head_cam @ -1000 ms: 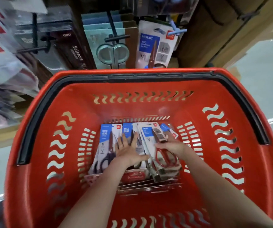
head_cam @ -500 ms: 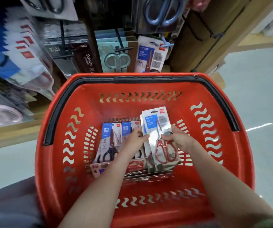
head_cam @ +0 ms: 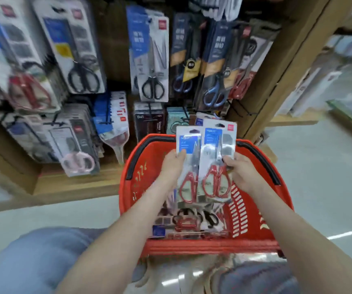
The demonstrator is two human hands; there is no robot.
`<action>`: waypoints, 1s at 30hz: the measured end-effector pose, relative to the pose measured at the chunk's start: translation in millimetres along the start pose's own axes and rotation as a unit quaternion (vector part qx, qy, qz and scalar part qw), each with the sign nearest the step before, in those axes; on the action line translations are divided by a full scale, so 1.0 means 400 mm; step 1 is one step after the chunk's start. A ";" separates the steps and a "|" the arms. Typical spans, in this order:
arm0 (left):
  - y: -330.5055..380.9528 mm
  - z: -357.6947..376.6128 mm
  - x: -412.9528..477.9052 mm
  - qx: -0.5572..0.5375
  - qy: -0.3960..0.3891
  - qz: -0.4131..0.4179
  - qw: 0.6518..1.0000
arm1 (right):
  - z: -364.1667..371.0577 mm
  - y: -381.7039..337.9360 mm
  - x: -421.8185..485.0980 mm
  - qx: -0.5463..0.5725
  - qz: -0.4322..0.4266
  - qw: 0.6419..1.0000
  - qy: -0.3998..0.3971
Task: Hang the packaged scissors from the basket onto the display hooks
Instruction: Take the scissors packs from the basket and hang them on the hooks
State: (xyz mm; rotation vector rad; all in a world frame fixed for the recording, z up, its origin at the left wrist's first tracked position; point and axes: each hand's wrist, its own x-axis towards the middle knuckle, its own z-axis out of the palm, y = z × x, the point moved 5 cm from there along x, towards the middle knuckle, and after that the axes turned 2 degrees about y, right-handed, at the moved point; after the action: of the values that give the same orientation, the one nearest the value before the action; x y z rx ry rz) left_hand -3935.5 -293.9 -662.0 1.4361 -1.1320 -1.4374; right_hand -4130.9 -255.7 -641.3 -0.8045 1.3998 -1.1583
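Two packs of red-handled scissors are held upright above the red basket [head_cam: 253, 211]. My left hand [head_cam: 172, 166] grips the left pack [head_cam: 189, 166] at its left edge. My right hand [head_cam: 242, 170] grips the right pack [head_cam: 218, 158] at its right edge, and this pack overlaps the left one a little. More packaged scissors [head_cam: 192, 221] with black and red handles lie on the basket's floor. Display hooks [head_cam: 149, 107] on the wooden rack behind the basket carry hanging scissor packs.
The rack holds several rows of packs, such as black-handled scissors [head_cam: 152, 60], blue-handled ones [head_cam: 213, 96] and pink ones [head_cam: 77, 162]. A wooden shelf edge [head_cam: 75, 185] runs below them. Pale floor lies to the right; my knees in jeans [head_cam: 32, 262] are at the bottom.
Both hands have risen out of the basket, each now with a pack of red-handled scissors. The view has tilted up toward the rack.
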 end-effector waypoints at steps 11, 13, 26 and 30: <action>0.372 -0.539 -0.210 0.055 0.250 0.176 0.950 | 0.484 -0.265 -0.080 -0.030 -0.135 0.988 -0.065; 0.386 -0.647 -0.235 0.051 0.289 0.188 0.937 | 0.584 -0.296 -0.092 -0.030 -0.148 0.985 -0.085; 0.338 -1.132 -0.291 -0.048 0.418 0.174 0.891 | 1.012 -0.327 -0.096 -0.064 -0.152 0.976 -0.140; 0.353 -1.157 -0.254 -0.051 0.392 0.182 0.900 | 1.096 -0.336 -0.072 -0.039 -0.153 0.975 -0.154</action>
State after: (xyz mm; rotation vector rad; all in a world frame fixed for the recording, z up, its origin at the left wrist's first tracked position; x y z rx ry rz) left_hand -3477.5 -263.6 -478.4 1.4266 -0.7252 -0.5394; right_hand -3715.8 -358.5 -473.0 -1.2325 1.0928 -1.1555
